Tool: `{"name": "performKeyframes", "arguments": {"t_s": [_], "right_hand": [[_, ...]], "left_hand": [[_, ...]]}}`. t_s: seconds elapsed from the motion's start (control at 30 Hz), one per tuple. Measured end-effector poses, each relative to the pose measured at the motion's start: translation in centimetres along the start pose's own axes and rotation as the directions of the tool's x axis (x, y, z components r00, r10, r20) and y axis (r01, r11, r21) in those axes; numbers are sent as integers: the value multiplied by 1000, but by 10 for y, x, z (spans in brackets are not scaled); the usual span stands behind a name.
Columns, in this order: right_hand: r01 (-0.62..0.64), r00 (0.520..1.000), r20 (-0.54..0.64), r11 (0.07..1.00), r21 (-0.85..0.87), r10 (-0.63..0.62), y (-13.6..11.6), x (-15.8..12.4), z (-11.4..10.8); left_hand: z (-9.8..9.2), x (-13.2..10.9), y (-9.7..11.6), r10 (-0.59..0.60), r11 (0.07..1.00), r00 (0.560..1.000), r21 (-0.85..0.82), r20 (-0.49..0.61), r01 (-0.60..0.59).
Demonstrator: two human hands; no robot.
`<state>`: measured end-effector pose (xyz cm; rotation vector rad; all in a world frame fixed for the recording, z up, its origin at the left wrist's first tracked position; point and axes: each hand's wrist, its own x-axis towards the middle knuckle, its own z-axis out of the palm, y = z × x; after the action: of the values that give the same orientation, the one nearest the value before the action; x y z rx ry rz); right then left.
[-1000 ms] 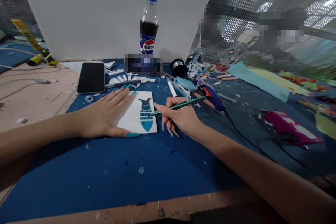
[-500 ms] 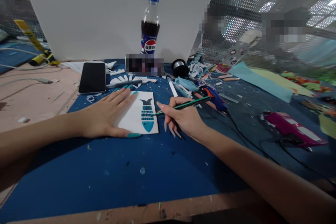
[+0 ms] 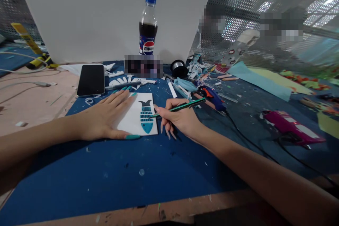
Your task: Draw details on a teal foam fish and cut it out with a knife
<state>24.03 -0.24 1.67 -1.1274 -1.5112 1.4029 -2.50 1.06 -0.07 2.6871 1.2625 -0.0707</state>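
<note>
A white card [image 3: 132, 120] with a blue fish picture [image 3: 146, 117] lies on the blue mat [image 3: 148, 169]. My left hand [image 3: 106, 114] rests flat on the card's left part, fingers stretched out, with teal nails. My right hand [image 3: 178, 118] is closed on a green pencil [image 3: 182, 106], whose tip touches the right side of the fish.
A black phone [image 3: 91, 79] lies at the back left, a cola bottle [image 3: 147, 28] stands against a white board. Right of my hand lie a blue glue gun [image 3: 215, 99] with a black cord, a pink tool [image 3: 290, 126], paper scraps, a wire spool [image 3: 179, 68] and coloured sheets.
The pencil tip has shifted slightly along the fish's right edge. My left hand has stayed flat on the card.
</note>
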Motion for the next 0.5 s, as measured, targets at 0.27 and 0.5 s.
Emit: {"name": "performKeyframes", "arguments": {"t_s": [0.27,0.5], "right_hand": [[20,1000,-3,1000,4,-20,2,2,-5],[21,1000,-10,1000,-5,-21,3,2,-5]], "left_hand": [[0,0,-1,25,1000,1000,8,1,-25],[4,-2,-6,61,998,997,15,-52,-60]]}}
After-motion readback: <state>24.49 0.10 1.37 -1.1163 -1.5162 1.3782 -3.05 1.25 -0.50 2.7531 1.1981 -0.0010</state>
